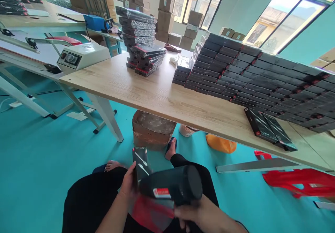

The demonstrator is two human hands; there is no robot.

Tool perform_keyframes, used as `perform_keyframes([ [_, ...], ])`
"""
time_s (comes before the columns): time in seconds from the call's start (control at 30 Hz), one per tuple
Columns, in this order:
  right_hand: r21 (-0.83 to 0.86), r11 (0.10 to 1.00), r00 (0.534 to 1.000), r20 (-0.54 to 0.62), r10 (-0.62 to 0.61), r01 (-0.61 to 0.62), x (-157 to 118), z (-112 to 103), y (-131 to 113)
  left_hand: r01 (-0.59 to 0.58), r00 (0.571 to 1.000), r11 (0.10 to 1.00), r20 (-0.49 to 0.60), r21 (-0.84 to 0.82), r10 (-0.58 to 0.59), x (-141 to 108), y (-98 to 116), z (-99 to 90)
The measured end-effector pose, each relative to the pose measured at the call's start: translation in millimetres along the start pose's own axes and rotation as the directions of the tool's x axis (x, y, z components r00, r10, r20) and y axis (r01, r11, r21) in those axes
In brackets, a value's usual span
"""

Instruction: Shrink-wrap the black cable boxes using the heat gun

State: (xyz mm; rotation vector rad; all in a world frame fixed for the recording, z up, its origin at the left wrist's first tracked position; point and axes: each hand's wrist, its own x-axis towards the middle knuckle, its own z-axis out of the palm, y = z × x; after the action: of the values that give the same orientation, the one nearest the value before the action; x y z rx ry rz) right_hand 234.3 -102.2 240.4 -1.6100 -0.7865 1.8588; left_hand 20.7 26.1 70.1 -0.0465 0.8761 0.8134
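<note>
My left hand [128, 181] grips a slim black box [141, 163] with a white cable pictured on it, held upright above my lap. My right hand [192, 213] is wrapped round the handle of a dark heat gun [172, 184] with a red and white label. The gun's nozzle points left at the box, close to its lower part; whether they touch I cannot tell. Below the gun, something red and blurred [150, 212] lies over my lap.
On the wooden table [157, 93] ahead stand a stack of wrapped boxes [138, 30], a wide wall of black boxes [251, 72] and two loose boxes [270, 128]. A white machine [83, 57] is at the left. Beneath the table are a carton [151, 132] and an orange bag [221, 143].
</note>
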Motion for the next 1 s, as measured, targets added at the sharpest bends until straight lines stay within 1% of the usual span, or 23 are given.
perform_keyframes([
  [0.07, 0.047, 0.997, 0.985, -0.164, -0.052, 0.061, 4.7, -1.4, 2.8, -0.024, 0.997, 1.0, -0.07, 0.0, 0.024, 2.3, 4.4, -2.5],
  [0.1, 0.06, 0.995, 0.977, -0.204, -0.068, 0.082, 6.2, -3.0, 3.9, -0.04, 0.993, 0.999, -0.107, -0.013, 0.039, 4.4, 6.8, -4.6],
  [0.13, 0.074, 0.994, 0.978, -0.198, -0.068, 0.084, 6.9, -4.4, 5.1, -0.062, 0.988, 0.997, -0.145, -0.037, 0.056, 7.0, 9.1, -6.9],
  [0.23, 0.106, 0.993, 0.999, -0.032, -0.04, 0.043, 6.3, -4.2, 9.6, -0.147, 0.969, 0.983, -0.214, -0.114, 0.12, 16.5, 13.1, -13.3],
  [0.27, 0.113, 0.992, 0.998, -0.012, -0.054, 0.055, 6.5, -2.5, 11.1, -0.174, 0.963, 0.977, -0.228, -0.12, 0.143, 19.3, 13.2, -14.6],
  [0.3, 0.117, 0.99, 0.997, -0.032, -0.076, 0.079, 7.3, -0.3, 12.4, -0.19, 0.958, 0.975, -0.238, -0.118, 0.158, 21.4, 12.9, -15.4],
  [0.37, 0.107, 0.987, 0.984, -0.142, -0.108, 0.124, 10.1, 4.2, 13.5, -0.192, 0.956, 0.976, -0.244, -0.104, 0.162, 23.1, 11.5, -16.0],
  [0.4, 0.1, 0.987, 0.975, -0.193, -0.109, 0.13, 11.6, 6.1, 13.5, -0.187, 0.958, 0.977, -0.241, -0.102, 0.158, 22.8, 11.0, -15.9],
  [0.43, 0.097, 0.988, 0.972, -0.214, -0.1, 0.123, 13.0, 7.7, 13.2, -0.181, 0.959, 0.978, -0.238, -0.103, 0.153, 22.2, 10.8, -15.8],
  [0.5, 0.105, 0.992, 0.985, -0.163, -0.056, 0.074, 14.8, 10.3, 12.8, -0.183, 0.96, 0.977, -0.232, -0.109, 0.154, 20.9, 11.4, -15.6],
  [0.57, 0.1, 0.993, 0.994, -0.102, -0.046, 0.056, 16.1, 12.2, 13.7, -0.196, 0.956, 0.974, -0.242, -0.111, 0.165, 20.9, 12.7, -16.0],
  [0.6, 0.082, 0.994, 0.992, -0.109, -0.065, 0.074, 16.8, 12.9, 14.5, -0.203, 0.952, 0.973, -0.255, -0.112, 0.169, 21.3, 13.2, -16.3],
  [0.67, 0.03, 0.992, 0.979, -0.171, -0.113, 0.12, 18.1, 14.0, 15.8, -0.205, 0.948, 0.972, -0.27, -0.117, 0.168, 22.5, 13.5, -17.3],
  [0.73, 0.016, 0.993, 0.974, -0.198, -0.111, 0.117, 18.9, 15.7, 15.1, -0.194, 0.953, 0.972, -0.26, -0.132, 0.155, 23.6, 13.0, -18.3],
  [0.8, 0.058, 0.997, 0.99, -0.133, -0.047, 0.055, 19.3, 18.7, 12.6, -0.17, 0.966, 0.974, -0.222, -0.149, 0.134, 24.4, 12.4, -18.9],
  [0.87, 0.112, 0.993, 0.995, -0.09, -0.036, 0.046, 20.1, 22.1, 9.7, -0.167, 0.969, 0.971, -0.213, -0.172, 0.129, 25.0, 12.0, -18.7],
  [0.9, 0.126, 0.989, 0.992, -0.113, -0.058, 0.072, 20.7, 23.3, 8.6, -0.176, 0.965, 0.967, -0.223, -0.181, 0.134, 25.1, 11.9, -18.5],
  [0.97, 0.12, 0.983, 0.975, -0.192, -0.113, 0.138, 21.9, 24.4, 7.6, -0.197, 0.96, 0.961, -0.237, -0.193, 0.149, 25.0, 11.9, -18.2],
  [1.0, 0.107, 0.983, 0.97, -0.21, -0.125, 0.15, 22.3, 24.6, 7.6, -0.197, 0.96, 0.961, -0.238, -0.194, 0.149, 24.9, 11.9, -18.3],
])
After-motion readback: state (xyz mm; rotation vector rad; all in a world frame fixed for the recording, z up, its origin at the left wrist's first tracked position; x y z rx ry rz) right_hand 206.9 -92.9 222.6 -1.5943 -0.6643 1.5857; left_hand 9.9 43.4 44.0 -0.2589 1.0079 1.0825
